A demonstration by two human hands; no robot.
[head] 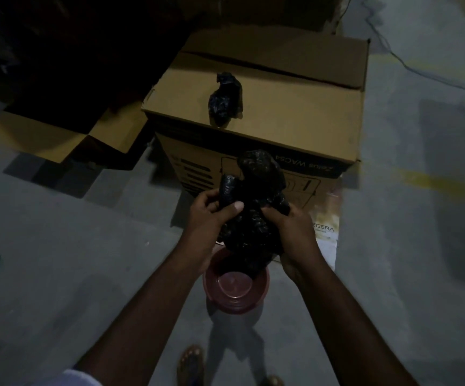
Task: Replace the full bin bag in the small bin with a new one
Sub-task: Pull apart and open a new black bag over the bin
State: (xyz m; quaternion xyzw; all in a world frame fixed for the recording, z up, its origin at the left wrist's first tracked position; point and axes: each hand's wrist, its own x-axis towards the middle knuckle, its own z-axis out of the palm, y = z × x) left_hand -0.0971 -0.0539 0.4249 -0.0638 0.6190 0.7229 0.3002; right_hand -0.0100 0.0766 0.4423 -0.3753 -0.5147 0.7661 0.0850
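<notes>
A crumpled black bin bag (253,215) hangs just above the small reddish bin (235,285), which stands on the floor and shows a bare bottom inside. My left hand (209,215) grips the bag's upper left part, thumb pressed on the plastic. My right hand (292,227) holds the bag's right side with curled fingers. A second black bag (225,100), bunched up, lies on top of the closed cardboard box (295,107) straight ahead.
The big cardboard box stands right behind the bin. An open flattened carton (58,135) lies to the left on the grey concrete floor. A cable (409,65) runs along the floor at the far right. My sandalled foot (190,363) is below the bin.
</notes>
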